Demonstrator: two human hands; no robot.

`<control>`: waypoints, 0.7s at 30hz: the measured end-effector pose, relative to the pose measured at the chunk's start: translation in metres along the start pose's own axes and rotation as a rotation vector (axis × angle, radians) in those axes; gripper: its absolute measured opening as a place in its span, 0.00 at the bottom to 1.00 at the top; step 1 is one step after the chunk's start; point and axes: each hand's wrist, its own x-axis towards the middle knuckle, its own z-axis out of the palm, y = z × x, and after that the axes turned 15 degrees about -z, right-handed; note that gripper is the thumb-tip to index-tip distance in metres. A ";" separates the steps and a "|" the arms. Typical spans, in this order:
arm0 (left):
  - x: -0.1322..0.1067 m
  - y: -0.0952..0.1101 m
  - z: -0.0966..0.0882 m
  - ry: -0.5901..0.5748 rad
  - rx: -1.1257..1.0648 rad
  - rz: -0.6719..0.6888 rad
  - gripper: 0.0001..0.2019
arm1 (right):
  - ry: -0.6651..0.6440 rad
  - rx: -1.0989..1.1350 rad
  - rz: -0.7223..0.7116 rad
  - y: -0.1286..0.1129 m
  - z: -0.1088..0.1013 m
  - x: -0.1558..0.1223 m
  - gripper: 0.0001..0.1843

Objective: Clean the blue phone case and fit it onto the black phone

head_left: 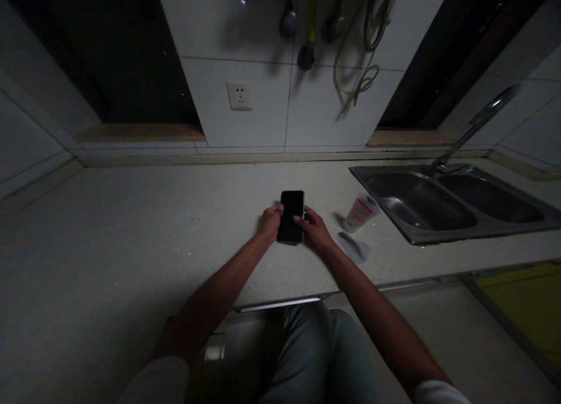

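A smartphone point(291, 217) with a dark screen is held upright in line with my view, just over the pale countertop. My left hand point(270, 221) grips its left edge, the thumb on the upper part of that side. From the right, my right hand point(315, 227) holds the other edge, with its thumb lying over the screen and its fingers curled behind the side. To the right of that hand stands a clear plastic cup point(360, 213) with red print. A small grey cloth or wipe point(353, 247) lies flat in front of the cup.
A double steel sink point(407, 208) with a tall faucet point(477, 123) is set in the countertop point(175, 228) at the right. On the tiled wall are a power socket point(239, 96), pipe valves and a hanging cord point(362, 85). The counter's front edge is close to my legs.
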 end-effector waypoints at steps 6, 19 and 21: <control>0.002 -0.001 0.002 0.040 -0.136 -0.003 0.09 | 0.056 0.031 0.116 0.004 -0.004 0.002 0.38; 0.013 0.004 0.000 -0.104 -0.468 -0.051 0.16 | -0.050 0.155 0.209 0.001 -0.012 0.000 0.44; 0.016 0.006 -0.003 -0.077 -0.439 0.000 0.15 | -0.055 0.151 0.217 -0.001 -0.011 0.000 0.44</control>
